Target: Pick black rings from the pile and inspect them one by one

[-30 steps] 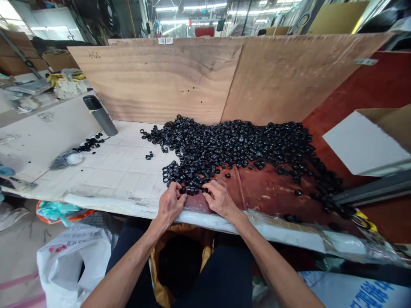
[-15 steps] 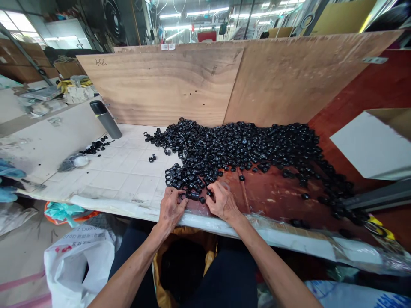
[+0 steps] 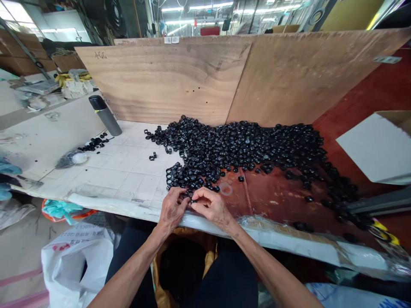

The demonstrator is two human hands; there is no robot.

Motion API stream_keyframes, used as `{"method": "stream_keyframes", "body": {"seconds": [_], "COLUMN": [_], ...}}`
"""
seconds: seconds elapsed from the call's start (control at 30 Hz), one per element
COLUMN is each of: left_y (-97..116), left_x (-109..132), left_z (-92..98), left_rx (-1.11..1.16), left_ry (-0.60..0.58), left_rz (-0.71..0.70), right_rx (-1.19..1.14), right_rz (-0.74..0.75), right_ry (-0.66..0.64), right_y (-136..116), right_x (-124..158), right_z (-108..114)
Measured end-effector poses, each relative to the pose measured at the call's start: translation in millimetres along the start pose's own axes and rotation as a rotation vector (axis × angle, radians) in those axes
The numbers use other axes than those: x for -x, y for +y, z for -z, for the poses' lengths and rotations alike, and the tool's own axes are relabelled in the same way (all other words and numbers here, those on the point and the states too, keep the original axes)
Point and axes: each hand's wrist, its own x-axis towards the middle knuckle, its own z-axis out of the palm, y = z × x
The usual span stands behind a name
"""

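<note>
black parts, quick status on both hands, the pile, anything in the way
Left hand and right hand nearly touching, pinching small black parts. Large pile close beyond. Pale ring beside pile, right of hands, not between them.

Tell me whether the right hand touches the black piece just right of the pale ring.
Apart: the head view shows red surface between the right hand and the black piece.
</note>
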Motion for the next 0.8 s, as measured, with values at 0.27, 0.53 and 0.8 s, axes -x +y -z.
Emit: {"method": "stream_keyframes", "body": {"seconds": [0.27, 0.53, 0.8], "left_y": [-1, 5, 8], "left_x": [-3, 0, 0], "left_z": [1.5, 0.8, -0.2], "left_rx": [0.142, 0.359, 0.445], "left_ry": [-0.014, -0.074, -0.127], "left_rz": [-0.015, 0.158, 0.182], "right_rx": [-0.078, 0.009, 0.107], "right_rz": [-0.145, -0.009, 0.042], "right_ry": [0.209, 0.186, 0.151], "right_y": [20, 14, 9], "right_x": [-9, -7, -5], "right_z": [4, 5, 3]}}
